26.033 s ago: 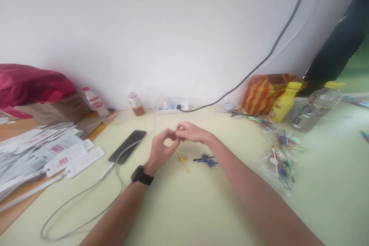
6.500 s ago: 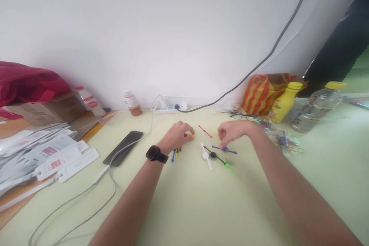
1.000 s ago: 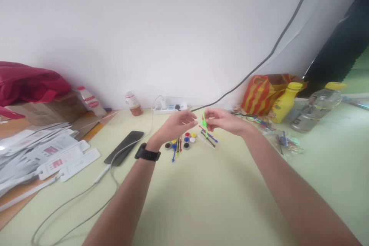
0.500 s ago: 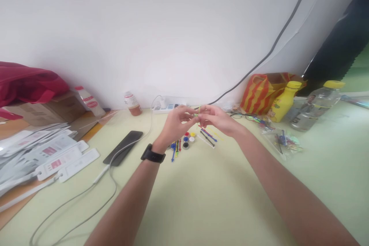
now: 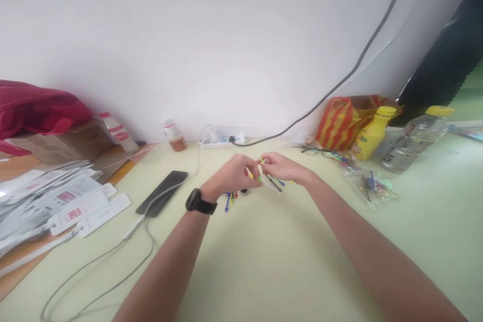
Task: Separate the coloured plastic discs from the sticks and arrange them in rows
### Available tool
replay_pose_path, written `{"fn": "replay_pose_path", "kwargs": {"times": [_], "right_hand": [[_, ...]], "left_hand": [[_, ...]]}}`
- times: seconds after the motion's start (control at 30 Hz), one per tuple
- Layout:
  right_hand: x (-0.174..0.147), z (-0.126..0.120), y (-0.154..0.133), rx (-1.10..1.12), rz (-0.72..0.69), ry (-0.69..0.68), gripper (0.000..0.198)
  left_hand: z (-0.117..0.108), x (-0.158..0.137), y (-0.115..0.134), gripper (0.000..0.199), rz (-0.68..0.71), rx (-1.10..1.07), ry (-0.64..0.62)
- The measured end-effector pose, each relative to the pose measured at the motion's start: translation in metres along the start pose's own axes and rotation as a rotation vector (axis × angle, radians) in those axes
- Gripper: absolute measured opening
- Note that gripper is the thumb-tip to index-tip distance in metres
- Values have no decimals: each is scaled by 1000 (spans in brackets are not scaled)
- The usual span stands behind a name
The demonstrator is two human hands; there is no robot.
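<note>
My left hand (image 5: 233, 177), with a black watch on its wrist, and my right hand (image 5: 279, 167) meet just above the pale green table (image 5: 264, 261). Between their fingertips they pinch a small bright green plastic piece (image 5: 260, 163). Below the hands lie several small coloured plastic sticks (image 5: 229, 198) and thin long pieces (image 5: 274, 184) in black, white and blue. A small dark round cap (image 5: 244, 192) shows under the left hand; other caps are hidden by it.
A black phone (image 5: 161, 192) on a white cable lies to the left, beside stacked white packets (image 5: 56, 201). At the wall stand a power strip (image 5: 222, 140) and a small brown bottle (image 5: 173, 136). To the right: a striped bag (image 5: 347, 121), yellow bottle (image 5: 373, 133), clear bottle (image 5: 415, 141), packets of coloured parts (image 5: 372, 183).
Both hands have dropped lower towards the table with the green piece, and the left hand now covers the row of coloured caps.
</note>
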State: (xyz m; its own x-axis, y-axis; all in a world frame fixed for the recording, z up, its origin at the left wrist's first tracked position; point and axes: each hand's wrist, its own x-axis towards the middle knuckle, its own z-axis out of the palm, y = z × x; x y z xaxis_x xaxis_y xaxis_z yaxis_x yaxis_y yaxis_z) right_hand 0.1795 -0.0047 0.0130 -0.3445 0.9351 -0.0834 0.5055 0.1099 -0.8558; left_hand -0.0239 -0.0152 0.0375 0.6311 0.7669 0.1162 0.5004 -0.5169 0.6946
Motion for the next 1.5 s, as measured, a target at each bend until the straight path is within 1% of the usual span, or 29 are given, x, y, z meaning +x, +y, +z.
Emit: {"fn": "replay_pose_path", "kwargs": {"times": [0.07,0.13,0.23,0.27,0.3,0.37,0.4,0.47,0.53,0.6,0.7,0.8,0.97,1.07,1.13,1.2,1.27,1.3,1.33,1.4,1.5], "right_hand": [[1,2,5,-157,50,-13,27],[2,5,9,-235,85,-39,34],[4,10,12,-224,135,-130,53],[5,10,13,-217,140,-143,56],[6,10,14,-224,131,-131,55],[8,5,17,-300,98,-29,43],[9,1,20,-365,91,49,37],[12,-8,27,-509,138,185,34],[13,-14,35,-599,229,233,35],[14,-16,42,-620,277,208,32],[16,-12,47,-584,271,153,27],[17,-3,44,-536,257,108,25],[17,11,32,-491,236,57,24],[14,18,23,-473,232,27,23],[12,23,17,-459,234,-4,18],[10,27,13,-446,233,-32,13],[7,31,10,-432,224,-50,9],[6,33,9,-423,217,-55,9],[6,35,8,-415,210,-57,9],[4,38,7,-406,198,-59,10],[3,40,6,-410,185,-59,12]], "left_hand": [[2,0,-3,18,-44,72,-110],[5,0,-8,21,-55,111,-191],[7,1,-18,17,-67,161,-231],[6,2,-22,17,-79,161,-241],[5,1,-26,16,-89,152,-253],[2,1,-32,14,-94,139,-261],[1,0,-34,14,-91,149,-252],[-2,-1,-36,15,-67,197,-205],[-3,-2,-36,22,-35,246,-147],[-4,-2,-36,34,-8,263,-99],[-5,-4,-38,45,6,264,-61],[-7,-5,-45,46,-16,281,-32],[-19,-5,-59,43,-83,311,80],[-31,-9,-68,45,-184,381,141],[-40,-13,-74,51,-329,447,147],[-48,-18,-79,59,-522,470,75],[-51,-22,-81,65,-686,401,-45],[-52,-23,-81,66,-739,348,-99],[-51,-23,-80,65,-772,302,-138],[-47,-21,-77,63,-782,261,-166],[-41,-16,-70,59,-722,282,-162]]}}
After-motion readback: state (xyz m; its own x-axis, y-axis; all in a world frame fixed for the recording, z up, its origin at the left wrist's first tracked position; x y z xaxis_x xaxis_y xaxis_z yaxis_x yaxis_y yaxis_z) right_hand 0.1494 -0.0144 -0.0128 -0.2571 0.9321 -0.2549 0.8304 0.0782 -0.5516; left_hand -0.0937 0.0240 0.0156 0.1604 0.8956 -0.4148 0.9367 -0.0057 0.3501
